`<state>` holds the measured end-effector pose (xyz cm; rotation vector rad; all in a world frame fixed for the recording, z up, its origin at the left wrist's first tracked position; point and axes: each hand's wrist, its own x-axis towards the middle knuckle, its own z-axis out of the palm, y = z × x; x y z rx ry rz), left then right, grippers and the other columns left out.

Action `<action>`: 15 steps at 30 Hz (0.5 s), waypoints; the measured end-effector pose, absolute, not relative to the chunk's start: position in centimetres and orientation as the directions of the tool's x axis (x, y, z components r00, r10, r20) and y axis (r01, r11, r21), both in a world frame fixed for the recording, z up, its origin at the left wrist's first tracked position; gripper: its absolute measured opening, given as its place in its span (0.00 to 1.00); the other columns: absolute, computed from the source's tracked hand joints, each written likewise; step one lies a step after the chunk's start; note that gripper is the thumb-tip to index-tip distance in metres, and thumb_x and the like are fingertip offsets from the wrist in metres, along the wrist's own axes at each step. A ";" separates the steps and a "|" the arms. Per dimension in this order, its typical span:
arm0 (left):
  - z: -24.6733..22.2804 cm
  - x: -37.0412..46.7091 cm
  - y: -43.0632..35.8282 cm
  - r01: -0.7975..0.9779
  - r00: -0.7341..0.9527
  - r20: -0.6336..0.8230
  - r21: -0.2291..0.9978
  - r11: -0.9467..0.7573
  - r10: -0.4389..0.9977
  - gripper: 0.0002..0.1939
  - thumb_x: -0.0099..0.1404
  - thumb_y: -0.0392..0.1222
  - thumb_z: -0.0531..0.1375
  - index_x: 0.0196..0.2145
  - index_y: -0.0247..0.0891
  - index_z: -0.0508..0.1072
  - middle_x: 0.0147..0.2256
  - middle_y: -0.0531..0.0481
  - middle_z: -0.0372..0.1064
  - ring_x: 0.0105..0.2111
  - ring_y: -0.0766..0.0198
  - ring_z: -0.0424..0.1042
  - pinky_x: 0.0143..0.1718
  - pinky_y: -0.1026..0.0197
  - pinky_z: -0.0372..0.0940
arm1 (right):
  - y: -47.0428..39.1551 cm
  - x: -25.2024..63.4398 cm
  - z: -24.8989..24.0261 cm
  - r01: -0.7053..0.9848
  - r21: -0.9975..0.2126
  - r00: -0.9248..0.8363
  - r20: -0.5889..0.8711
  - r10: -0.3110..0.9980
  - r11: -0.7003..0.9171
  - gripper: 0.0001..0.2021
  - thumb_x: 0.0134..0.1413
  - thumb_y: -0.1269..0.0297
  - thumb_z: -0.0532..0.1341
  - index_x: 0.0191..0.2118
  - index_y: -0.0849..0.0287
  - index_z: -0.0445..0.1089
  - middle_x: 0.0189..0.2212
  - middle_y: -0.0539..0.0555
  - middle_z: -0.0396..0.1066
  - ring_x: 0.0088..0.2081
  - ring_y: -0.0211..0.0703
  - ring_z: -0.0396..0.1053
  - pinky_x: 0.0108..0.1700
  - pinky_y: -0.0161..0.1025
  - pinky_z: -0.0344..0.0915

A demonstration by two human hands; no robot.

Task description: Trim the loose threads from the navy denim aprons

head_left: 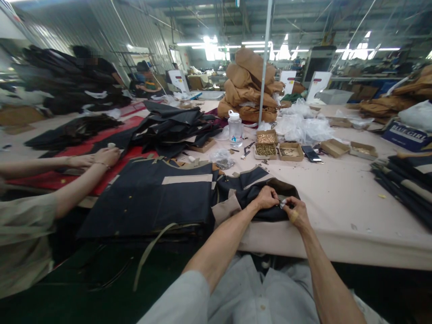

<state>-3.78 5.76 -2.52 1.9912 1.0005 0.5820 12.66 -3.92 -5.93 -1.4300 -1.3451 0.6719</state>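
Note:
Near the table's front edge lies a bunched dark fabric piece [251, 184] with beige trim. My left hand [268, 198] is closed in a pinch at its right end, on the fabric. Close beside it, my right hand [297, 212] pinches a small white piece [282, 204] against the same fabric; its exact kind is too small to make out. A tan strip shows on the back of that hand. Left of my forearms, a flat stack of dark fabric panels [168, 198] with beige patches overhangs the edge, one strap dangling.
A co-worker's hands [101, 159] work over red and dark fabric at left. Ahead stand a clear bottle [235, 130], small boxes of metal bits [265, 150], a phone [312, 154] and plastic bags [303, 123]. Brown bundles [249, 85] rise behind a pole [265, 63]; folded dark fabric [405, 184] lies right.

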 end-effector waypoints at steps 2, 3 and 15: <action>-2.5 -3.7 5.7 0.443 0.576 0.038 0.825 -0.351 0.817 0.06 0.48 0.36 0.65 0.26 0.31 0.78 0.24 0.50 0.74 0.24 0.68 0.68 0.26 0.67 0.60 | -4.0 12.6 -5.8 0.387 -0.912 0.231 0.237 0.943 0.135 0.09 0.48 0.59 0.64 0.33 0.58 0.75 0.28 0.52 0.75 0.30 0.45 0.69 0.36 0.40 0.64; -2.5 -3.6 5.7 0.448 0.572 0.039 0.822 -0.352 0.819 0.06 0.48 0.36 0.64 0.26 0.31 0.78 0.24 0.50 0.74 0.24 0.68 0.68 0.26 0.67 0.60 | -4.0 12.6 -5.7 0.391 -0.911 0.233 0.238 0.943 0.133 0.08 0.49 0.59 0.64 0.32 0.58 0.74 0.28 0.52 0.75 0.31 0.45 0.69 0.36 0.40 0.64; -2.4 -3.5 5.7 0.469 0.553 0.055 0.804 -0.365 0.831 0.05 0.48 0.34 0.64 0.25 0.31 0.78 0.24 0.50 0.74 0.24 0.68 0.68 0.27 0.66 0.60 | -4.2 12.3 -5.0 0.384 -0.913 0.250 0.247 0.936 0.138 0.07 0.49 0.60 0.64 0.33 0.57 0.74 0.28 0.52 0.74 0.30 0.44 0.68 0.36 0.40 0.63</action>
